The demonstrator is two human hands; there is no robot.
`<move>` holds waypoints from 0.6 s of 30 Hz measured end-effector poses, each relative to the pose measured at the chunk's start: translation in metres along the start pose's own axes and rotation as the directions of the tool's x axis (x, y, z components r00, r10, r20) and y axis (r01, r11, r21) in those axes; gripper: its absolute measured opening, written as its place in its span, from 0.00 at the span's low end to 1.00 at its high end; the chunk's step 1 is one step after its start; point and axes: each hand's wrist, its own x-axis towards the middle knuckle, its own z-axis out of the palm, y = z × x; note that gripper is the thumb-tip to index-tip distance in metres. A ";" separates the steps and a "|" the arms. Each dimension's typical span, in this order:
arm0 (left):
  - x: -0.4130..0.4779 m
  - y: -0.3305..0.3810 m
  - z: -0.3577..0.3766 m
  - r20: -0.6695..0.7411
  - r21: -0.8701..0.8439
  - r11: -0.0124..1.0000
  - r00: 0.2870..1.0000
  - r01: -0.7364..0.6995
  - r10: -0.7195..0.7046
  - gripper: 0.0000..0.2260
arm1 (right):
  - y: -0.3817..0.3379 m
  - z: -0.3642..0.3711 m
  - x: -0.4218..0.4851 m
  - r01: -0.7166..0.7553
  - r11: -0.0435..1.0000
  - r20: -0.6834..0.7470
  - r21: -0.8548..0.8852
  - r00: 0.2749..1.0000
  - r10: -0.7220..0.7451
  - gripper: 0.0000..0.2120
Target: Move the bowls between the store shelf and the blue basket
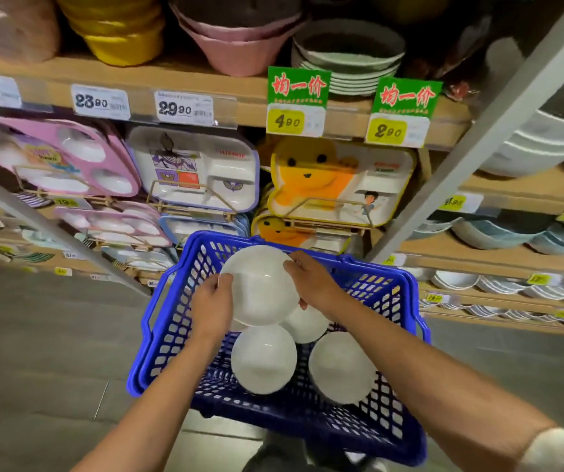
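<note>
Head view: looks partway, left hand (211, 306) and right hand (314, 284) gripping one white bowl (260, 284) over blue basket (158, 335) far edge, three other bowls (263, 357) inside, direction unclear.

white bowls (263, 358) in blue lattice basket (171, 330); pink tray (52, 155), yellow-orange duck tray (325, 178), green/yellow price signs (297, 102)

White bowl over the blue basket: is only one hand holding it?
No, the left hand and the right hand both grip the rim of the white bowl above the blue basket.
</note>
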 end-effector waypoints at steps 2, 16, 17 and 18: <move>-0.016 0.022 0.011 0.062 -0.140 0.989 0.997 0.053 -0.045 0.12 | 0.000 -0.019 -0.019 -0.017 0.989 -0.004 0.144 1.000 0.018 0.13; -0.167 0.126 0.168 0.626 -0.318 0.937 0.774 0.147 0.091 0.20 | 0.066 -0.219 -0.209 0.107 0.710 -0.151 0.696 0.989 -0.001 0.16; -0.184 0.132 0.185 0.639 -0.313 0.938 0.764 0.147 0.094 0.19 | 0.077 -0.233 -0.223 0.130 0.678 -0.165 0.723 0.986 -0.013 0.16; -0.201 0.137 0.202 0.659 -0.301 0.941 0.747 0.155 0.088 0.18 | 0.088 -0.247 -0.238 0.158 0.648 -0.187 0.745 0.982 -0.025 0.15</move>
